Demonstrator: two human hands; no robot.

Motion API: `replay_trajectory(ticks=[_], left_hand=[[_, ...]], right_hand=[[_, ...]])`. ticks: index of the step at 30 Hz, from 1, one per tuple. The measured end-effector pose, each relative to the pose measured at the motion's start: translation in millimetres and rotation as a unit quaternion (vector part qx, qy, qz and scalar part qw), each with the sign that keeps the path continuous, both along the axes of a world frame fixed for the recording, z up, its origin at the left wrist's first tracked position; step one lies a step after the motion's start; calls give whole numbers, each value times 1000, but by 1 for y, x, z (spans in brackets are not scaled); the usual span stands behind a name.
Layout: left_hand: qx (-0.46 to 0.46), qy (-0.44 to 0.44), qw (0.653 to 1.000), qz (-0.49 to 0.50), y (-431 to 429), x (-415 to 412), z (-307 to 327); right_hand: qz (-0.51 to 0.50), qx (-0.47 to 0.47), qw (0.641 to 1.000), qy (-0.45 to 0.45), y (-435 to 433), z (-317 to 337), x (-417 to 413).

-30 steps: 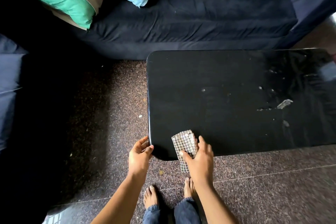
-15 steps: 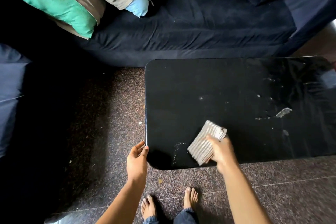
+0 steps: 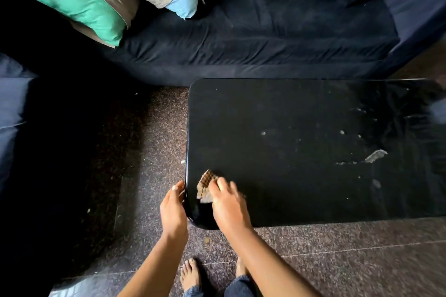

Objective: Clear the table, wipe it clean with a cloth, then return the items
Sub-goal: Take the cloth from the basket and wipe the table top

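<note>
Black table (image 3: 301,116) was cleared, wiping underway
right hand (image 3: 226,202) pressed the checked cloth (image 3: 205,184) flat; crumbs (image 3: 375,155) remained, nothing returned yet

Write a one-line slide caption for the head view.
Right hand wipes a checked cloth across the black table's near-left corner while the left hand steadies its edge.

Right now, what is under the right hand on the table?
A checked cloth lies under the right hand on the black table. Only its left part shows; the hand covers the rest.
</note>
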State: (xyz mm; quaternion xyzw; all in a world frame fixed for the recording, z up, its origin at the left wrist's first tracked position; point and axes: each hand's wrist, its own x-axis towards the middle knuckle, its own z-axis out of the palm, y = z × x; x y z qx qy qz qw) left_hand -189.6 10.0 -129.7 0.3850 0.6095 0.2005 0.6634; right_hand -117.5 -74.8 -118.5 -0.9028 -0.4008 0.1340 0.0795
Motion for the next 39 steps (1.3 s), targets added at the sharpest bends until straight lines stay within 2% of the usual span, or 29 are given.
replay_trajectory(ticks=[2,4,7,9,12,14,19,22,24,27,28,30,31,33,36,39], left_hand=[[-12,-30,999,10,0,0,3],[-16,-39,999,8,-1,-1,3],[-20,-46,999,-5,-1,-4,2],[-24,-47,998,-13,-1,-5,2],[-36,-47,998,-15,0,-6,1],[-44,-47,998,-16,1,-8,-1],[-86,-60,994,2,7,-15,-6],[-115,-69,991,10,15,-18,-4],[-129,-74,989,17,18,-16,-3],[-113,-46,993,-2,20,-13,-4],[-101,-38,994,-6,21,-13,-6],[-98,-36,994,-5,21,-13,-8],[-98,-35,995,-1,20,-12,-9],[-95,-30,995,9,17,-11,-11],[-94,-34,995,20,14,-10,-11],[-102,-35,994,16,18,-11,-9]], right_hand=[[-4,24,995,96,-23,1,-8],[-82,71,985,135,-47,10,9],[-231,95,967,42,-87,27,59],[-281,28,959,-28,-108,31,88],[-313,-93,944,-39,-116,13,91],[-296,-105,949,-39,-103,-4,65],[-221,6,975,-4,-23,-13,-32],[-192,55,977,71,25,-8,-68],[-205,106,962,144,40,-4,-74],[-316,162,904,239,28,10,-51],[-346,181,892,228,13,13,-39],[-381,203,890,149,-35,14,-10],[-389,188,896,101,-60,14,3],[-380,99,919,18,-103,5,19],[-395,-25,918,13,-108,-12,6],[-351,-19,936,28,-55,-22,-29]])
